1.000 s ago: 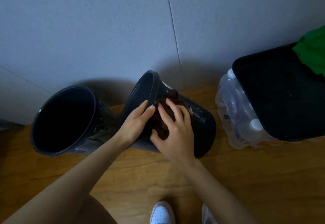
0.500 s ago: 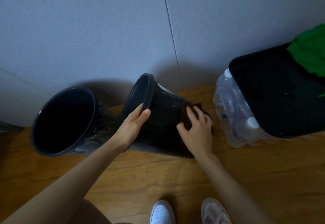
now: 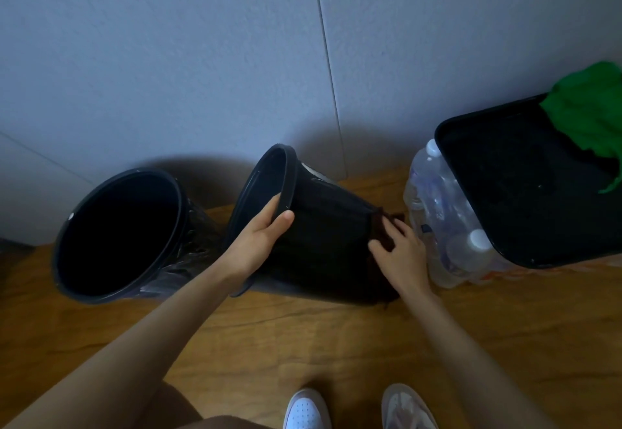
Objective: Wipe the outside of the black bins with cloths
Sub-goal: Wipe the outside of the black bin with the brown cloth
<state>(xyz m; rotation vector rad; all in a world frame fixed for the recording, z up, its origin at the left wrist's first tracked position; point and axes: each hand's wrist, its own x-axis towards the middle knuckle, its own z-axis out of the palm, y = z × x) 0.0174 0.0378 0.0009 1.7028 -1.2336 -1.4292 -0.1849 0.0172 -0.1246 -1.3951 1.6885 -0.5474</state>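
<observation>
Head view: the step in hand is wiping the side wall of the tilted bin (image 3: 323, 237), which lies tipped on the wooden floor (image 3: 303, 344) close to the floor's far edge, where it meets the wall. Its mouth faces left and its base points right.

The left hand (image 3: 259, 240) grips the rim. The thumb lies on the outside and the fingers (image 3: 272, 203) hook over the lip into the mouth, steadying the tilt. The right hand (image 3: 400, 253) is at the base end, its fingers spread and nearly straight, pressing a dark brown cloth (image 3: 380, 230) against the bin's lower wall. It pinches nothing that I can see.

The stroke looks to be at the bottom of the bin. The next move probably calls for turning the bin by its rim to bring up an unwiped strip, then running the cloth along it.

The second black bin (image 3: 117, 233) stands just to the left, apparently not yet being wiped. A pack of water bottles (image 3: 447, 226) sits just right of the wiping hand. A green cloth (image 3: 585, 115) lies on a black container (image 3: 525, 200) near the floor's right edge.
</observation>
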